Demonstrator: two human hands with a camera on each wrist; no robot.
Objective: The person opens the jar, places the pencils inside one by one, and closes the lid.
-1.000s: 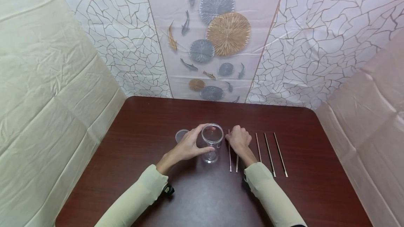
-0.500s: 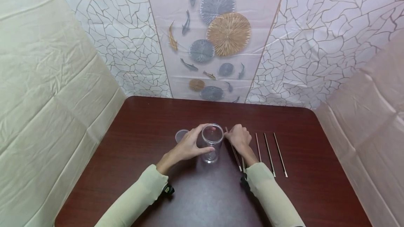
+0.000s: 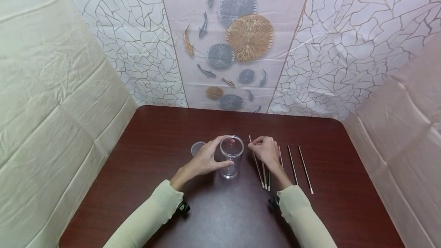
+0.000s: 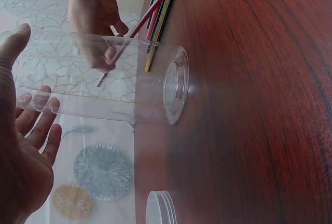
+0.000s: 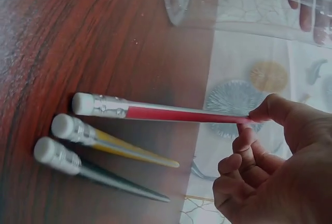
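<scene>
My left hand [image 3: 203, 160] grips a clear plastic jar [image 3: 229, 171] that stands upright and uncapped on the table, thumb on one side and fingers on the other. Just right of it, my right hand [image 3: 266, 150] pinches a red pencil [image 5: 171, 114] by its upper end between thumb and forefinger. The red pencil slants, its white eraser end low by the table, as the right wrist view shows. Beside it lie a yellow pencil [image 5: 129, 149] and a dark pencil [image 5: 114, 180]. The pinched tip pokes out past my fingers in the head view.
A clear round lid [image 3: 197, 147] lies left of the jar, partly behind my left hand. More pencils lie to the right, among them a dark pencil [image 3: 292, 163] and another slim pencil [image 3: 305, 169]. Fabric walls surround the dark red wooden table [image 3: 165, 125].
The red pencil's eraser end has swung right, and my right hand now pinches its upper end. My right hand and forearm have shifted slightly right. My left hand and the jar stay in place.
</scene>
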